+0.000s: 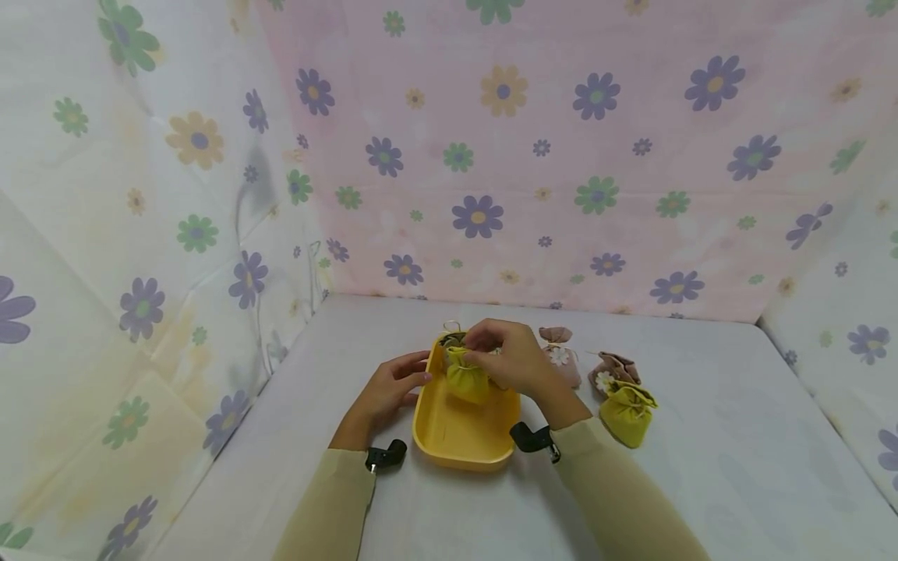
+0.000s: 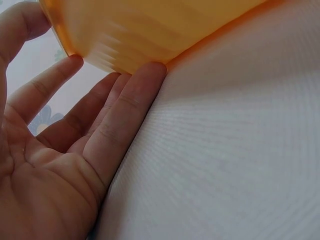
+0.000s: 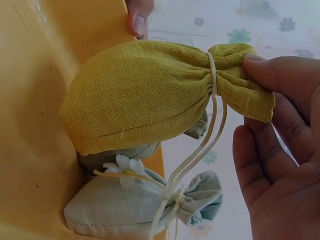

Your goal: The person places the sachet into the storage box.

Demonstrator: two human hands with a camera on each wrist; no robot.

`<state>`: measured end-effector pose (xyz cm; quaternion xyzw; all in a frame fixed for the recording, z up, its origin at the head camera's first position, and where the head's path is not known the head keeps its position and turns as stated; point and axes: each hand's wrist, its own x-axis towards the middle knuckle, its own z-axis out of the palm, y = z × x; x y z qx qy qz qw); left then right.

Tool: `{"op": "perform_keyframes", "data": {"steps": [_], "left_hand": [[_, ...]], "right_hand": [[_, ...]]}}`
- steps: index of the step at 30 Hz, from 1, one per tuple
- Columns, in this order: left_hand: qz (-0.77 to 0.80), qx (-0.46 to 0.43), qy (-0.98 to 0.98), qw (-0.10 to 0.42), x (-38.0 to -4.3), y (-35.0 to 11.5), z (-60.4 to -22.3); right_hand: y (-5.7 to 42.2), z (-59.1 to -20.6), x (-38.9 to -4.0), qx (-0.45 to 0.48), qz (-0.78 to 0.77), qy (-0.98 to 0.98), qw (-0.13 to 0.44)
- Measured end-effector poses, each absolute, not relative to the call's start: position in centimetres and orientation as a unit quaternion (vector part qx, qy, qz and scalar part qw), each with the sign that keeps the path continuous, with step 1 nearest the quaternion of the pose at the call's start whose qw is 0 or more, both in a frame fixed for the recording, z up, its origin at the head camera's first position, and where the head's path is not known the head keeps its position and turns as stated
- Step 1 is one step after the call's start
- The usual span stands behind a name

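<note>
My right hand (image 1: 515,358) pinches the gathered neck of a yellow-green drawstring pouch (image 3: 140,95) between thumb and fingers. In the head view this pouch (image 1: 466,379) hangs over the far half of a yellow plastic tray (image 1: 463,440). Below it in the right wrist view lies a pale grey-green pouch (image 3: 117,207) with a white flower; a darker pouch (image 3: 120,156) is mostly hidden behind the held one. My left hand (image 1: 389,386) touches the tray's left side. Its fairly straight fingers (image 2: 122,117) rest against the outer wall in the left wrist view.
Right of the tray on the white tabletop (image 1: 737,436) stand a pink pouch (image 1: 564,366) with a white flower, a brown pouch (image 1: 617,366) and another yellow-green pouch (image 1: 627,417). Flowered cloth (image 1: 533,179) walls the back and both sides.
</note>
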<state>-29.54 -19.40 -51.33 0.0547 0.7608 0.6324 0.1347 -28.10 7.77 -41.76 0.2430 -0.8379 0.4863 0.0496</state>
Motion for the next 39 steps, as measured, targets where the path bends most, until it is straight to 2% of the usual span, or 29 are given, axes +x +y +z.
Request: {"op": "perform_keyframes", "data": {"steps": [20, 39], "left_hand": [[0.631, 0.058, 0.762, 0.134, -29.6, -19.6, -51.5], [0.633, 0.052, 0.76, 0.134, -29.6, -19.5, -51.4]], "right_hand": [[5.5, -42.4, -28.6, 0.22, 0.487, -0.845, 0.011], [5.6, -43.0, -28.4, 0.218, 0.468, -0.856, -0.006]]}}
